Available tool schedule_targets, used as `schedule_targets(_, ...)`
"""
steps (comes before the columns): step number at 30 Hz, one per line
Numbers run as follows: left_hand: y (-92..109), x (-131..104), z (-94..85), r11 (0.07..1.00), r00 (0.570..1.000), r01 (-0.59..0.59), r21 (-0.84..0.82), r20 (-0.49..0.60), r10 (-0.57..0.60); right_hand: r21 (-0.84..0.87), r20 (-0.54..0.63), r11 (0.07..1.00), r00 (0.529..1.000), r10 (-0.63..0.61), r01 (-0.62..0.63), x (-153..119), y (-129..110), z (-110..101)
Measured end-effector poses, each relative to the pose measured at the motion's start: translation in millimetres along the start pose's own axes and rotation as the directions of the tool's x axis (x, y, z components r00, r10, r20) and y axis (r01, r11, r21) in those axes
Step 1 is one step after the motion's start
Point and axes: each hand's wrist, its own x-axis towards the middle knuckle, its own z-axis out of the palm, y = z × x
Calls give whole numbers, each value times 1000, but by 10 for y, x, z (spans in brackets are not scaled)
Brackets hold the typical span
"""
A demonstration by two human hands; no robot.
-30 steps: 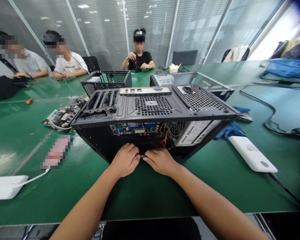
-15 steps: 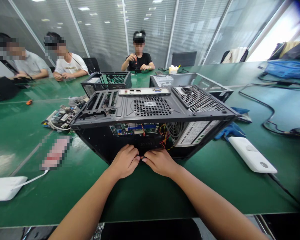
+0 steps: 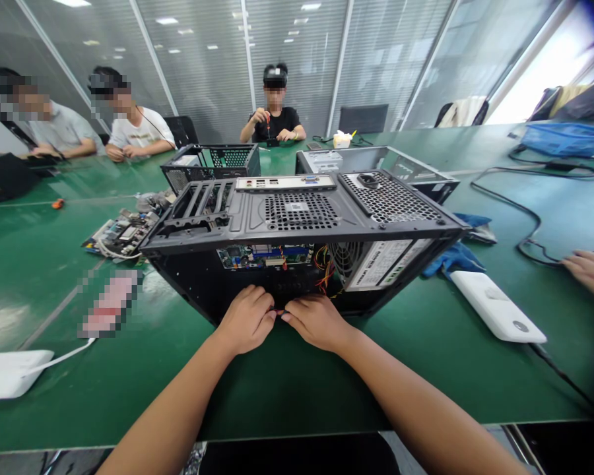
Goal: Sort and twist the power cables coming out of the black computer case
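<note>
A black computer case (image 3: 297,232) stands in front of me with its rear panel facing up and its near side uncovered. Through the opening show a motherboard (image 3: 267,254), a power supply (image 3: 386,264) and coloured wires (image 3: 325,269). My left hand (image 3: 247,318) and my right hand (image 3: 315,322) meet low at the near side of the case, both with fingers curled closed. A small dark and reddish piece shows between the two thumbs, too covered by the fingers to name.
Two more open cases, one black (image 3: 212,160) and one grey (image 3: 376,158), stand behind. Left lie loose circuit boards (image 3: 119,232) and a phone (image 3: 111,302) cabled to a white power bank (image 3: 12,375). Another white power bank (image 3: 497,305) and someone's hand (image 3: 591,274) are right. Several people sit around.
My two hands stay in nearly the same place. At the right edge, another person's hand has come further into view by the black cable.
</note>
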Motion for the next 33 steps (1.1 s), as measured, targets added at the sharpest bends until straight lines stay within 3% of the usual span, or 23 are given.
schedule_targets(8, 14, -8, -36, 998, 1000, -9, 55, -16, 10, 19, 0, 1000, 1000, 11, -11, 4, -11, -18)
schedule_targets(15, -33, -30, 5, 991, 999, -35, -129, -30, 31, 21, -49, 1000, 999, -7, 8, -8, 2, 6)
schedule_targets(20, -7, -7, -13, 985, 1000, -6, -173, -22, 2, -50, -52, 998, 998, -32, 30, 2, -2, 8)
schedule_targets(27, -11, 1, -5, 908, 990, 115, -402, -31, -139, -113, -154, 993, 987, -32, 14, 13, -17, 15)
schedule_targets(30, -30, -11, 16, 870, 968, 180, -458, -72, -239, -117, -200, 993, 979, -36, 12, 7, -19, 22)
schedule_targets(33, -43, -14, 26, 817, 944, 263, -513, -40, -329, -130, -238, 991, 971, -36, 5, 2, -16, 27)
